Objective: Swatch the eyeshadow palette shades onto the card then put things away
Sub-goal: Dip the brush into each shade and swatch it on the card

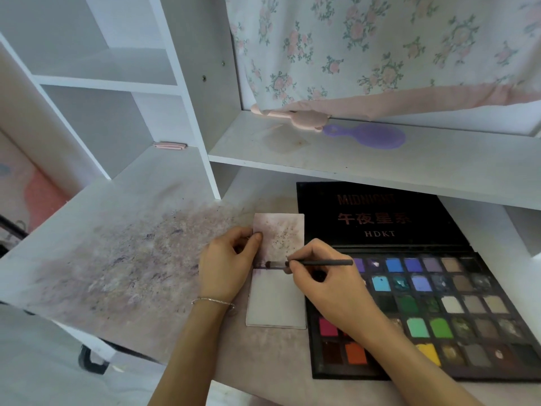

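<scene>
Head view: a white rectangular card (276, 300), its upper half smudged with pale purple and dark specks, lies flat on the stained white desk top (131, 259) with its long axis running away from the person, touching or just beside the left edge of the palette. The left hand (227, 265) rests at the card's upper left edge, thumb and forefinger pinching that edge; a thin silver bracelet (212, 301) circles its wrist. The right hand (325, 285) grips a slim black-handled eyeshadow brush (310, 263) between thumb and curled fingers. The brush lies nearly level, long axis left to right, its bristle tip pointing left and touching the card about midway up, on a dark purple stroke; its handle end points right over the palette.

The large black eyeshadow palette (439, 312) lies open on the desk just right of the card, its rows of pans showing blues, greens, greys, red, orange and yellow. Its black lid (377, 221), printed "MIDNIGHT" and "HDKT", lies back under the shelf.

On the white shelf (439, 168) above lie a purple plastic hairbrush (371, 136) and a pink plastic object (295, 117), beneath a floral curtain (380, 45). A small pink clip (170, 145) sits at the back of the desk, to the left.
</scene>
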`<state>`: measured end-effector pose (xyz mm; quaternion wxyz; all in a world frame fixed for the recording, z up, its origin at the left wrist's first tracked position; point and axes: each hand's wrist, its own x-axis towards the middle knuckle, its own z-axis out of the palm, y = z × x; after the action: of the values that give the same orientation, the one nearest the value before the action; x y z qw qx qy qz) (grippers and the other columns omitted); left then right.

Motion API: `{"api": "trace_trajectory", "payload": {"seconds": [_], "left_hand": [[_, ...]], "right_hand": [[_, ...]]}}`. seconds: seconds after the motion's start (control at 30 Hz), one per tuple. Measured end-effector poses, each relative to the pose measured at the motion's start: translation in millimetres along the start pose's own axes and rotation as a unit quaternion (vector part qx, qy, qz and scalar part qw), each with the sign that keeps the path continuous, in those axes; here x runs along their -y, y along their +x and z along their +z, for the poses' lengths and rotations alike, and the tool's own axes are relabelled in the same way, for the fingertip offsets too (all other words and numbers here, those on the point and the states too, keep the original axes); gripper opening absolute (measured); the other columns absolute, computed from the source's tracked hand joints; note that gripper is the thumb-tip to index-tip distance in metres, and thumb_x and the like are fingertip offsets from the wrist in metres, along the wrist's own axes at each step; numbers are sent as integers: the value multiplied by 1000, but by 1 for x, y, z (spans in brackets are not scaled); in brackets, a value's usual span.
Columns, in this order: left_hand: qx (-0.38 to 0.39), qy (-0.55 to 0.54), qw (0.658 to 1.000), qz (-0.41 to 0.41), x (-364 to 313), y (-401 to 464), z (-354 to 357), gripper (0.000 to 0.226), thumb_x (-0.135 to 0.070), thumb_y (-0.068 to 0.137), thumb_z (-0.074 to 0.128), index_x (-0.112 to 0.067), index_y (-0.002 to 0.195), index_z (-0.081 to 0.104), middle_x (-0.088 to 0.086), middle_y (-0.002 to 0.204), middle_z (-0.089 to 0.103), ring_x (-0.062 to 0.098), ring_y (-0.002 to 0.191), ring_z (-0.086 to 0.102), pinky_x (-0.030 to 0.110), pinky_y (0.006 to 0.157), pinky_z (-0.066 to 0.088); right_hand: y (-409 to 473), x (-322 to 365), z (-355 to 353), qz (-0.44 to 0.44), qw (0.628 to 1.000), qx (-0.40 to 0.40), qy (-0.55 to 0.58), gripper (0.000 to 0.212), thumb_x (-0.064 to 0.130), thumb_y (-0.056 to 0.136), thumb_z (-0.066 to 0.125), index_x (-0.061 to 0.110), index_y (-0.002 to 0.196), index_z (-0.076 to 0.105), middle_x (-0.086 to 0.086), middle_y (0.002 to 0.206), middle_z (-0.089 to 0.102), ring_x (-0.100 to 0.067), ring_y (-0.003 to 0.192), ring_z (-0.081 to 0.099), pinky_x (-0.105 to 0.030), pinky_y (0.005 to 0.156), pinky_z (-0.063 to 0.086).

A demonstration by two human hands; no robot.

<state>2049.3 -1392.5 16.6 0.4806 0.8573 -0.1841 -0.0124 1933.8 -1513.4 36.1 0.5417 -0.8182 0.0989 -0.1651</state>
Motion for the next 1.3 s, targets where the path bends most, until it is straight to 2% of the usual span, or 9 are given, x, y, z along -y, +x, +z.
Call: {"api": "trace_trajectory", "payload": {"seconds": [0.17,0.6,0.73,0.9,1.07,1.3], "left_hand": [[2,5,1000,-1,1,1,0,14,-25,85,61,-18,91,71,-2,83,71,14,79,65,36,74,53],[-6,2,1000,-6,2,1,2,12,-25,85,62,-17,89,71,0,81,71,15,78,66,34,73,52],[-9,5,1000,-8,1,1,2,12,-25,84,62,-18,89,71,-1,80,71,14,78,66,32,73,51],[-6,8,1000,-8,1,0,1,14,-25,85,62,-17,91,71,-1,81,71,14,79,66,34,74,52],[-6,8,1000,-10,0,0,1,15,-25,85,62,-16,92,71,1,81,71,16,79,66,37,75,52],[-6,13,1000,-8,0,0,1,15,-26,85,62,-16,93,71,0,82,71,16,79,66,36,74,52]], "right_hand": [[-1,-3,0,11,1000,11,4,13,14,83,59,26,78,60,1,78,67,-12,75,62,-28,68,52],[1,-4,2,22,999,32,-25,11,14,84,59,25,79,60,3,79,67,-12,75,60,-29,68,51],[0,-4,2,23,998,41,-32,12,15,82,59,26,77,60,4,78,66,-9,74,59,-25,66,51],[1,-4,2,24,999,36,-31,12,15,83,59,26,78,60,2,78,66,-12,73,59,-26,66,50],[2,-4,2,23,998,46,-40,11,16,83,58,25,79,60,6,79,66,-7,74,58,-20,65,50],[2,-4,2,23,998,46,-40,9,16,83,58,24,79,61,6,78,66,-7,72,58,-22,64,49]]}}
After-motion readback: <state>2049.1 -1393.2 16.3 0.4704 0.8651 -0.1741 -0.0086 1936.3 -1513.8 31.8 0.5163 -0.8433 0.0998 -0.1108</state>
